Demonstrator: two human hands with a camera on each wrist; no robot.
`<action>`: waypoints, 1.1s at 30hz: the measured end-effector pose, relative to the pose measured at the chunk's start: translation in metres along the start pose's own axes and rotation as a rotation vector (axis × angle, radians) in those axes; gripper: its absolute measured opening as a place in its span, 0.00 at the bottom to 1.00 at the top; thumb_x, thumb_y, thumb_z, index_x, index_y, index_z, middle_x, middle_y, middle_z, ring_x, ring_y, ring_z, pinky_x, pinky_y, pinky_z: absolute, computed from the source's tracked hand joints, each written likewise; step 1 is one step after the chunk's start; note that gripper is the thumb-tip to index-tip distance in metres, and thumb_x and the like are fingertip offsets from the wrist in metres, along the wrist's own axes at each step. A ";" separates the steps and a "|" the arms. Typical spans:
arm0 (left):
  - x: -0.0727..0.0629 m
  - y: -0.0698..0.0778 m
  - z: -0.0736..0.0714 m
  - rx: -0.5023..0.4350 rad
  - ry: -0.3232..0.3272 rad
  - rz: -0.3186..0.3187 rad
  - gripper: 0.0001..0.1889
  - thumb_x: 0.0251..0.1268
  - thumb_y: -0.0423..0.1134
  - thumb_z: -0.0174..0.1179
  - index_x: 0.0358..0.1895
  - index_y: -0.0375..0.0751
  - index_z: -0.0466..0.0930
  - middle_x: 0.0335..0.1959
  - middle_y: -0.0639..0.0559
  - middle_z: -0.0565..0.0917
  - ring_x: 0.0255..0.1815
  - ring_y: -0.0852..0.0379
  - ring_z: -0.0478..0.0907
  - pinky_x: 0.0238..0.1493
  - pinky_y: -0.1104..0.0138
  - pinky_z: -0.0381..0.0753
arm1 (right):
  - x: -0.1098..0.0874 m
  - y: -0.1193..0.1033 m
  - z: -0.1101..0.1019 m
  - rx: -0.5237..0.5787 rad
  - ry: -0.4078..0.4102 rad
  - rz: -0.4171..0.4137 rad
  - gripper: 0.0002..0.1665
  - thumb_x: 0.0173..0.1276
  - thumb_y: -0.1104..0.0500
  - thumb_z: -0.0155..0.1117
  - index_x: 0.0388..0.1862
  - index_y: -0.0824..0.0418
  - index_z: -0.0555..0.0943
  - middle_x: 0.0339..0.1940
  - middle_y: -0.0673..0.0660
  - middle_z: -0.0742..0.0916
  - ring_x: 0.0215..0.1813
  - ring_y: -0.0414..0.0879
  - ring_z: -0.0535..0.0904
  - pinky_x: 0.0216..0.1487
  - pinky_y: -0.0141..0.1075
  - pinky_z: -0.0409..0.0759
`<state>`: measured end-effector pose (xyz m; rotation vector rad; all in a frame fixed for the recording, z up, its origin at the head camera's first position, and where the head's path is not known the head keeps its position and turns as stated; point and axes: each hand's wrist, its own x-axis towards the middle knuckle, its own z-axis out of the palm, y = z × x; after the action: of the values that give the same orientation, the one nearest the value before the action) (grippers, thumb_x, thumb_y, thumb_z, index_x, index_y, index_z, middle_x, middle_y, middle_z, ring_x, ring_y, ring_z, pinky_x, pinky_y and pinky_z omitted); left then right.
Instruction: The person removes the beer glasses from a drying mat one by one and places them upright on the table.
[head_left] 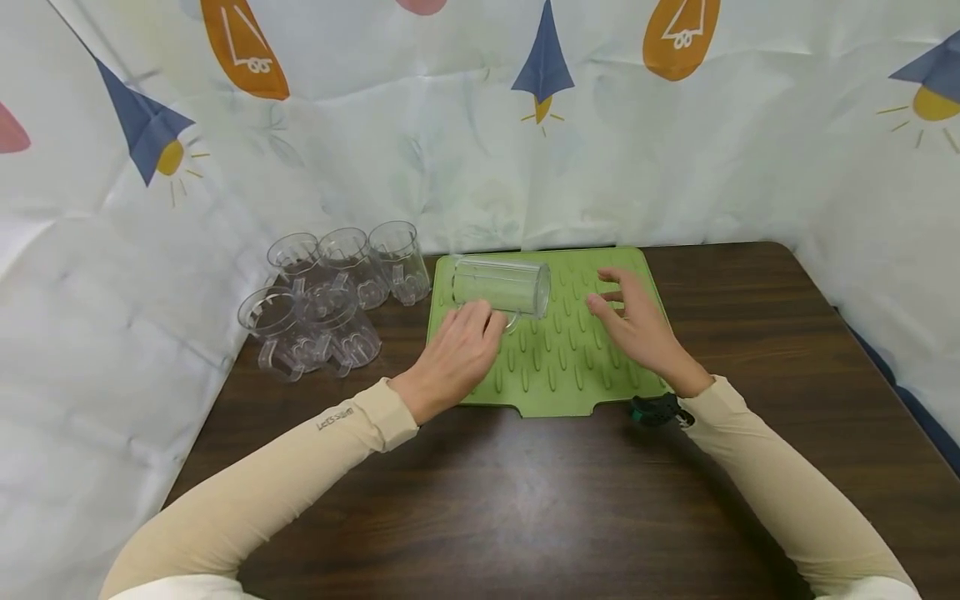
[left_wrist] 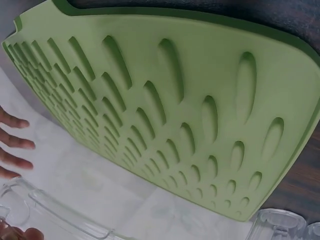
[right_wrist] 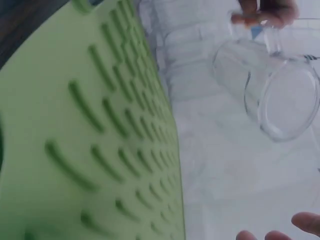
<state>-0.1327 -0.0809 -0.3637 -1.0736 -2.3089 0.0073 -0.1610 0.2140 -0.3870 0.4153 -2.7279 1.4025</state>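
Note:
My left hand (head_left: pixel 462 342) grips the handle of a clear mug (head_left: pixel 498 286), its fingers curled round it. The mug lies sideways in the air over the left part of a green ribbed mat (head_left: pixel 555 400), its round end toward my right hand. In the right wrist view the same mug (right_wrist: pixel 250 80) hangs from the fingers at the top. My right hand (head_left: pixel 637 329) is over the mat's right side, apart from the mug, fingers loosely bent with nothing between them. Only fingertips (right_wrist: pixel 306 223) of it show in the right wrist view.
Several clear mugs (head_left: pixel 341 321) stand upright in a cluster at the table's left, beside the mat. The dark wood table (head_left: pixel 510 508) runs in front of the mat. A patterned white curtain (head_left: pixel 480 150) hangs behind. A black strap (head_left: pixel 654 410) is at my right wrist.

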 end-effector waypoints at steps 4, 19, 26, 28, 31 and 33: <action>0.000 0.001 0.002 0.025 -0.005 0.004 0.07 0.75 0.24 0.46 0.37 0.37 0.69 0.29 0.48 0.66 0.28 0.52 0.63 0.28 0.66 0.59 | 0.007 -0.006 0.009 0.114 -0.046 0.000 0.38 0.84 0.40 0.48 0.82 0.57 0.57 0.81 0.64 0.67 0.73 0.65 0.73 0.68 0.64 0.78; -0.002 0.012 0.006 0.063 -0.051 0.044 0.06 0.73 0.25 0.49 0.36 0.39 0.70 0.28 0.50 0.68 0.27 0.54 0.65 0.27 0.68 0.61 | 0.014 -0.016 0.039 0.349 -0.119 0.035 0.36 0.83 0.42 0.50 0.79 0.59 0.58 0.75 0.67 0.70 0.64 0.66 0.79 0.63 0.64 0.82; -0.002 0.017 0.007 0.070 -0.090 0.050 0.05 0.71 0.25 0.51 0.38 0.39 0.70 0.29 0.51 0.68 0.28 0.55 0.67 0.27 0.68 0.63 | 0.016 -0.015 0.047 0.349 -0.149 0.065 0.39 0.80 0.43 0.57 0.80 0.57 0.57 0.74 0.65 0.69 0.60 0.61 0.81 0.60 0.60 0.85; -0.001 0.017 0.007 0.081 -0.093 0.051 0.06 0.70 0.25 0.51 0.38 0.39 0.70 0.30 0.51 0.68 0.29 0.55 0.67 0.27 0.68 0.63 | 0.016 -0.015 0.049 0.354 -0.151 0.071 0.42 0.78 0.44 0.61 0.81 0.57 0.55 0.75 0.64 0.68 0.63 0.61 0.80 0.61 0.60 0.85; -0.001 0.018 0.008 0.101 -0.094 0.058 0.06 0.70 0.24 0.50 0.38 0.40 0.71 0.30 0.51 0.68 0.28 0.55 0.68 0.27 0.68 0.63 | 0.016 -0.016 0.050 0.351 -0.153 0.086 0.46 0.74 0.45 0.67 0.81 0.56 0.55 0.75 0.62 0.68 0.68 0.60 0.77 0.63 0.59 0.84; -0.002 0.018 0.009 0.113 -0.090 0.063 0.06 0.70 0.24 0.50 0.38 0.40 0.71 0.29 0.51 0.68 0.28 0.55 0.68 0.27 0.68 0.62 | 0.016 -0.017 0.050 0.350 -0.149 0.093 0.46 0.73 0.46 0.68 0.81 0.56 0.56 0.75 0.63 0.68 0.70 0.60 0.76 0.63 0.59 0.84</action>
<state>-0.1236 -0.0675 -0.3764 -1.1075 -2.3227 0.2121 -0.1683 0.1608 -0.4009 0.4266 -2.6402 1.9587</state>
